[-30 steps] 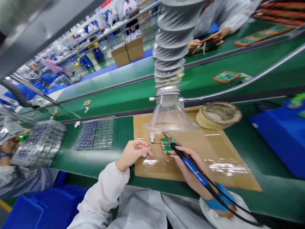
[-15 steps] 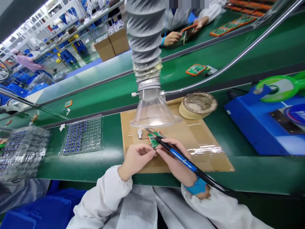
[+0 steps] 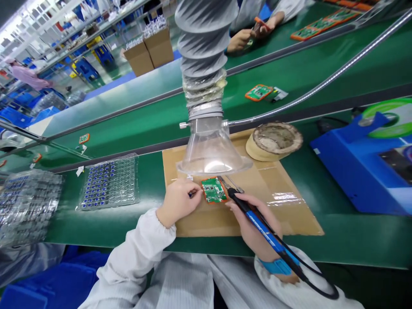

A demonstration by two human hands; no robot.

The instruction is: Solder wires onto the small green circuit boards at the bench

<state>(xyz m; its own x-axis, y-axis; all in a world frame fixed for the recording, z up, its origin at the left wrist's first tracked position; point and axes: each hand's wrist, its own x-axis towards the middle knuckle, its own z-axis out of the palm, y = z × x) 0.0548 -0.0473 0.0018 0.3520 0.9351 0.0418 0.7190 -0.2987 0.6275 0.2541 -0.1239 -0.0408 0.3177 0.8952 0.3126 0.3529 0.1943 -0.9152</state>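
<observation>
Circuit board (image 3: 214, 190), green with an orange rim, lies flat on a brown cardboard mat (image 3: 289, 214) taped to the green tabletop (image 3: 354, 240), directly below the clear funnel hood (image 3: 212, 152) of a grey ribbed extraction hose (image 3: 204, 47). The left hand (image 3: 178, 201) is curled, its thumb and forefinger pinched on a small dark piece (image 3: 192, 194) right at the board's left edge; what that piece is cannot be made out. The right hand (image 3: 252, 219) is closed in a pen grip around a soldering iron (image 3: 260, 225) with a blue handle, the metal tip lying at the board's right edge and a black cable trailing back past a blue wristband (image 3: 276, 266). Behind the mat to the right sits a round, worn tan roll (image 3: 275, 140), and further right a blue machine (image 3: 357, 171). Left of the mat rests a clear blister tray (image 3: 109, 182) of small blue parts, with a stack of similar trays (image 3: 27, 206) beyond it. On the conveyor belt (image 3: 144, 124) behind lies another board (image 3: 258, 92), and a co-worker's hands (image 3: 249, 37) work across it.
</observation>
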